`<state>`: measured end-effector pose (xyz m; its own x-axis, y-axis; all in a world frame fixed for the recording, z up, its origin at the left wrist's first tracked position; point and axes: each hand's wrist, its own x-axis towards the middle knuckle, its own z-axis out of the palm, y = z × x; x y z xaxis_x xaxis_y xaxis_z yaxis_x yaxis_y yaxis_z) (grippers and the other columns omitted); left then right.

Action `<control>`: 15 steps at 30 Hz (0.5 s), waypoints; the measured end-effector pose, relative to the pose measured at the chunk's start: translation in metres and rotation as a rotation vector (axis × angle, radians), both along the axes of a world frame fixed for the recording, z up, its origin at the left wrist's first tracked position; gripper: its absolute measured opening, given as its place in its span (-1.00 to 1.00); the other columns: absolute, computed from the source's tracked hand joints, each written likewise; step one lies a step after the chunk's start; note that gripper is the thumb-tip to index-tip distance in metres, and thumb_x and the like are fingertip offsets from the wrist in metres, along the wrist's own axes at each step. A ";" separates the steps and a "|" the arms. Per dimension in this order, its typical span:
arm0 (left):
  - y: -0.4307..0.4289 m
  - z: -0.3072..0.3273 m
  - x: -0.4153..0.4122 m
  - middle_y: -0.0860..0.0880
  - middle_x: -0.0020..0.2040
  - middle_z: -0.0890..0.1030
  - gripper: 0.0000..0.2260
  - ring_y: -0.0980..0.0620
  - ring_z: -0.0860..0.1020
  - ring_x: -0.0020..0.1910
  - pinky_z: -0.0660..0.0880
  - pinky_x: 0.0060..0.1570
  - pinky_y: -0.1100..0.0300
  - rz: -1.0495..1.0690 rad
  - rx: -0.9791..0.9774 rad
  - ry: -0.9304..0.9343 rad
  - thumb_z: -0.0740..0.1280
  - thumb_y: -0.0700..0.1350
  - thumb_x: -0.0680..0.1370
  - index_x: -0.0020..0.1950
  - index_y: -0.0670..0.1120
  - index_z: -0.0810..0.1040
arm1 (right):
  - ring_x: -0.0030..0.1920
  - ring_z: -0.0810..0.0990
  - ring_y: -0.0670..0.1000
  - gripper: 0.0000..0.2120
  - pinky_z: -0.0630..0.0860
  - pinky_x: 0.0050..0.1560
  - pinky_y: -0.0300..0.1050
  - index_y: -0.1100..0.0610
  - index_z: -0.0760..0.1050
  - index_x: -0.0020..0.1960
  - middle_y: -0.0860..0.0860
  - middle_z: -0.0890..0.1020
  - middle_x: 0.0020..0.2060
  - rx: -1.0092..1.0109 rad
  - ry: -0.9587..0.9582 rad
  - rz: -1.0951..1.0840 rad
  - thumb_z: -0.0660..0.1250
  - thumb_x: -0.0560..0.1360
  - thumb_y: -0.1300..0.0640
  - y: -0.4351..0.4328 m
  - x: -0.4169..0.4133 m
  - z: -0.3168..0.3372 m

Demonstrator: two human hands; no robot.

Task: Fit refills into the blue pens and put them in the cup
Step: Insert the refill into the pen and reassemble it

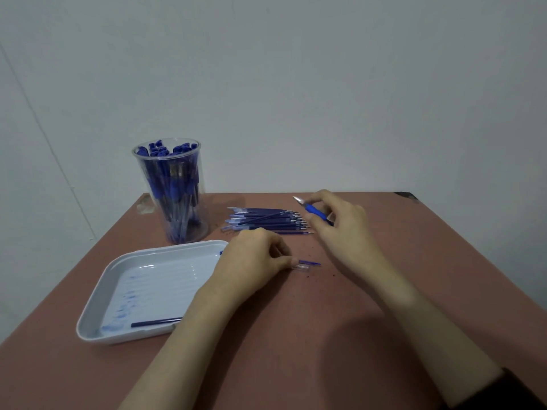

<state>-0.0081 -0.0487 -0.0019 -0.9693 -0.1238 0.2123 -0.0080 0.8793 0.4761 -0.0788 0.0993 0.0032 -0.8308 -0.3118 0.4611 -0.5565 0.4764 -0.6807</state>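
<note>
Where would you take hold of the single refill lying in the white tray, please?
Pinch the refill at mid-shaft, from above. It lies flat on the tray floor, parallel to the near rim, so thin that only a fingertip pinch across it fits; its right end hides behind the left forearm.

Plain indoor hand-assembly station; building type can't be determined. Upper frame is filled by a bare grey wall (296,84), with a reddish table (399,291) set against it. Bulk stock is laid out: clear cup (196,152) packed with blue pens (165,179) upper left, refills (266,221) stacked centre, ink-stained white tray (94,321) lower left.
</note>
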 end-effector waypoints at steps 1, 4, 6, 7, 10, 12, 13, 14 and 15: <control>0.001 0.001 -0.001 0.08 -0.17 0.65 -0.82 0.12 0.55 -0.17 0.48 -0.06 0.20 0.019 0.035 0.045 0.42 0.06 0.45 -0.01 0.04 0.65 | -0.37 0.44 -0.13 -0.86 0.44 -0.26 -0.14 -0.11 0.58 0.00 -0.10 0.56 -0.35 -0.017 -0.015 0.016 0.35 0.51 0.11 -0.001 0.001 0.000; 0.003 0.009 -0.002 0.09 -0.11 0.66 -0.87 0.31 0.55 -0.19 0.41 -0.17 0.43 0.039 0.429 0.210 0.35 -0.01 0.53 0.04 0.04 0.63 | -0.43 0.44 -0.14 -0.90 0.41 -0.34 -0.19 -0.09 0.61 -0.05 -0.01 0.55 -0.41 -0.177 -0.231 0.150 0.36 0.52 0.10 -0.006 0.006 0.005; 0.003 0.015 0.000 0.09 -0.10 0.66 -0.86 0.35 0.56 -0.20 0.41 -0.19 0.41 -0.025 0.785 0.219 0.28 -0.07 0.58 0.01 -0.01 0.62 | -0.53 0.34 -0.08 -0.91 0.23 -0.49 -0.24 0.07 0.60 -0.10 0.05 0.52 -0.45 -0.344 -0.457 0.262 0.33 0.54 0.14 -0.009 0.012 0.011; 0.003 0.017 0.001 0.06 -0.11 0.65 -0.83 0.30 0.58 -0.18 0.43 -0.19 0.39 -0.065 0.929 0.197 0.24 -0.09 0.59 0.02 -0.08 0.63 | -0.56 0.27 -0.06 -0.87 0.13 -0.52 -0.23 0.15 0.58 -0.12 0.08 0.50 -0.47 -0.407 -0.563 0.316 0.30 0.55 0.15 -0.010 0.014 0.013; 0.004 0.022 0.004 -0.05 -0.10 0.64 -0.79 0.18 0.64 -0.10 0.51 -0.15 0.37 -0.187 1.232 0.156 0.22 -0.15 0.60 0.06 -0.19 0.61 | -0.61 0.18 -0.09 -0.73 -0.02 -0.51 -0.19 0.20 0.57 -0.16 0.07 0.43 -0.52 -0.474 -0.849 0.486 0.19 0.57 0.10 -0.011 0.020 0.018; 0.004 0.023 0.005 -0.06 -0.16 0.63 -0.84 0.16 0.64 -0.09 0.53 -0.10 0.35 -0.207 1.314 0.158 0.24 -0.18 0.57 0.04 -0.15 0.61 | -0.64 0.15 -0.12 -0.71 -0.07 -0.49 -0.18 0.20 0.56 -0.16 0.04 0.39 -0.54 -0.492 -0.940 0.574 0.17 0.56 0.06 -0.010 0.021 0.018; 0.003 0.023 0.004 -0.05 -0.20 0.63 -0.85 0.16 0.63 -0.13 0.54 -0.10 0.35 -0.197 1.345 0.172 0.26 -0.19 0.55 0.02 -0.15 0.61 | -0.63 0.14 -0.12 -0.72 -0.08 -0.49 -0.18 0.20 0.57 -0.15 0.03 0.38 -0.54 -0.492 -0.928 0.588 0.18 0.56 0.06 -0.010 0.021 0.017; 0.003 0.023 0.003 -0.04 -0.22 0.64 -0.87 0.16 0.63 -0.17 0.55 -0.09 0.34 -0.176 1.378 0.189 0.29 -0.20 0.53 0.00 -0.16 0.61 | -0.63 0.13 -0.12 -0.72 -0.08 -0.49 -0.18 0.20 0.57 -0.14 0.02 0.38 -0.54 -0.481 -0.878 0.577 0.19 0.57 0.05 -0.011 0.022 0.017; 0.002 0.023 0.002 -0.03 -0.22 0.66 -0.87 0.16 0.62 -0.20 0.56 -0.06 0.33 -0.154 1.404 0.209 0.31 -0.19 0.49 -0.02 -0.17 0.62 | -0.61 0.13 -0.12 -0.72 -0.07 -0.49 -0.18 0.19 0.58 -0.12 0.02 0.38 -0.53 -0.460 -0.797 0.548 0.20 0.58 0.05 -0.012 0.022 0.016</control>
<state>-0.0058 -0.0468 0.0212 -0.9590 -0.2454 0.1421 0.2201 -0.3281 0.9187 -0.0567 0.0870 0.0187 -0.7437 -0.6683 0.0151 0.0681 -0.0983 -0.9928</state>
